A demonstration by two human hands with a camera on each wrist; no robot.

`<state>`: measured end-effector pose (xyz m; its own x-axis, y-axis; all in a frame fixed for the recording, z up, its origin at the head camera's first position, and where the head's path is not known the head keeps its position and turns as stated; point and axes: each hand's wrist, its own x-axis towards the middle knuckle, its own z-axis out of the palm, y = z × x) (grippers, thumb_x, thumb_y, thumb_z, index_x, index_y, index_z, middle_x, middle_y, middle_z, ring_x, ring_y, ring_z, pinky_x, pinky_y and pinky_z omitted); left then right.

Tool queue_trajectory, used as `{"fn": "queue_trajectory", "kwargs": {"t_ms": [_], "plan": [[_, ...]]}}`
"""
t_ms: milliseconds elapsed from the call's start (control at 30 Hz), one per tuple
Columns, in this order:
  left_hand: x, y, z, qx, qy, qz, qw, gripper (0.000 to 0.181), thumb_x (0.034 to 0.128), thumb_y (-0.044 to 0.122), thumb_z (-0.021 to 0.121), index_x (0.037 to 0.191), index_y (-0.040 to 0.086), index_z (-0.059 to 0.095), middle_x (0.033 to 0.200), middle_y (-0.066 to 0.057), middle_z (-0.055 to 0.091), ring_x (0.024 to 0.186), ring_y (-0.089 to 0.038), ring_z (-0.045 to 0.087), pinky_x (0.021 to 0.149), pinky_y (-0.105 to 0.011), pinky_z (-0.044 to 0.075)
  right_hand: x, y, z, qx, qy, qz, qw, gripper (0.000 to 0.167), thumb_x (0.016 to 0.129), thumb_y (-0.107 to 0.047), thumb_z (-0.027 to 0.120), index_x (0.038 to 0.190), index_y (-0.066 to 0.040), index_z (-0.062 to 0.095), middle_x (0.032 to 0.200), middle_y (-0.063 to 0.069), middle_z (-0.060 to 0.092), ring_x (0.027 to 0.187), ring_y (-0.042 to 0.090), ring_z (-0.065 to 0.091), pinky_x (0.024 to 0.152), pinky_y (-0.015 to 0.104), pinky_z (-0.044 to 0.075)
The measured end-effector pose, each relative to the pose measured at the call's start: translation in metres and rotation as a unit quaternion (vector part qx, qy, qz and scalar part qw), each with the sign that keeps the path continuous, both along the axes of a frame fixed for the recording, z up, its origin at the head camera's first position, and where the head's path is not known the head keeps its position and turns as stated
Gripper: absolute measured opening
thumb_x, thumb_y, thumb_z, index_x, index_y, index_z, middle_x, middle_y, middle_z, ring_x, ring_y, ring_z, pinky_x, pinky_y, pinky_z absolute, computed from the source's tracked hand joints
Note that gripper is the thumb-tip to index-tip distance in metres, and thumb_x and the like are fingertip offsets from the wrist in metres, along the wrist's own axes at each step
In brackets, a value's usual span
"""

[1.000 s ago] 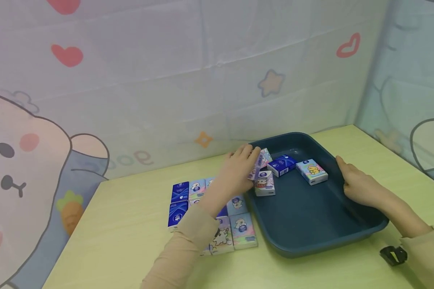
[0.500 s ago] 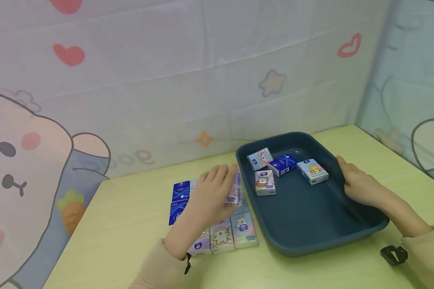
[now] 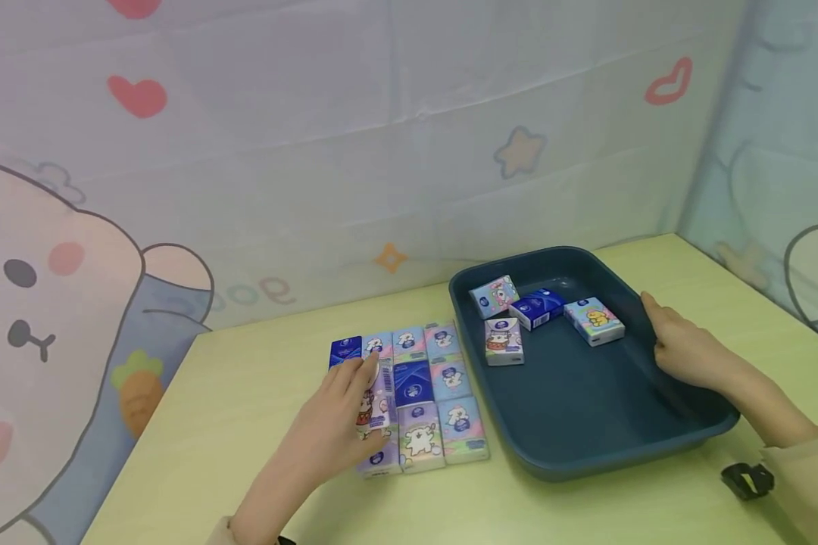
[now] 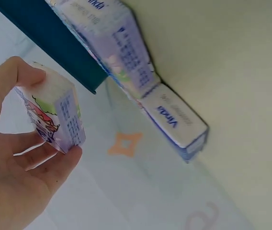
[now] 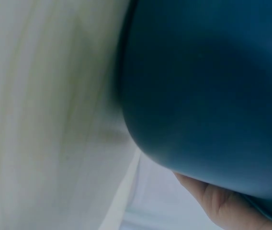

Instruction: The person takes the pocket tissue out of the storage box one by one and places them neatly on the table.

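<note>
My left hand (image 3: 320, 428) pinches a purple cartoon tissue pack (image 3: 376, 397) between thumb and fingers, above the left part of a block of tissue packs. In the left wrist view the pack (image 4: 54, 112) is tilted, thumb at one end and fingertips at the other. Blue, pink and purple packs make up the block, a blue pack (image 3: 413, 383) among them; the left hand hides some. On the right, my right hand (image 3: 691, 352) grips the rim of a dark teal plastic basin (image 3: 586, 409). The right wrist view shows part of that hand (image 5: 217, 203) against the basin's outside.
Several tissue packs lie loosely at the far end of the basin, including a blue one (image 3: 537, 308) and one with a yellow figure (image 3: 594, 321). A patterned cloth (image 3: 300, 151) hangs behind the pale yellow table (image 3: 238, 393). A black strap piece (image 3: 747, 481) shows by the right sleeve.
My left hand has carried the purple tissue pack out from over the basin's left edge, leftward to the block's left part. My right hand stays on the basin rim.
</note>
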<state>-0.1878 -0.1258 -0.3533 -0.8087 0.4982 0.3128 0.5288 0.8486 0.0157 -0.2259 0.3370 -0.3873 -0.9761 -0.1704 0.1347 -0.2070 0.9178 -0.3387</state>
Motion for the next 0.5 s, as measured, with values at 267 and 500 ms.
{"fn": "queue_trajectory", "kwargs": {"t_ms": [267,500], "plan": [[0.011,-0.019,-0.012,0.027,-0.037,0.049,0.9978,0.094,0.0668,0.036,0.080,0.145,0.006,0.039,0.137,-0.008,0.048,0.125,-0.023,0.048,0.099,-0.039,0.050,0.000,0.000,-0.002,0.001,0.001,0.002,1.0000,0.069,0.083,0.009,0.040,0.141,0.024,0.008,0.132,0.050,0.032,0.118,0.059,0.042,0.081,0.061,0.048],[0.014,-0.037,-0.012,0.036,-0.093,0.063,0.9930,0.086,0.0659,0.032,0.081,0.140,0.006,0.047,0.132,-0.005,0.052,0.120,-0.020,0.051,0.100,-0.038,0.049,0.000,0.001,-0.001,0.006,0.005,0.003,1.0000,0.069,0.082,0.008,0.041,0.141,0.024,0.009,0.130,0.051,0.034,0.115,0.059,0.045,0.072,0.055,0.050]]}}
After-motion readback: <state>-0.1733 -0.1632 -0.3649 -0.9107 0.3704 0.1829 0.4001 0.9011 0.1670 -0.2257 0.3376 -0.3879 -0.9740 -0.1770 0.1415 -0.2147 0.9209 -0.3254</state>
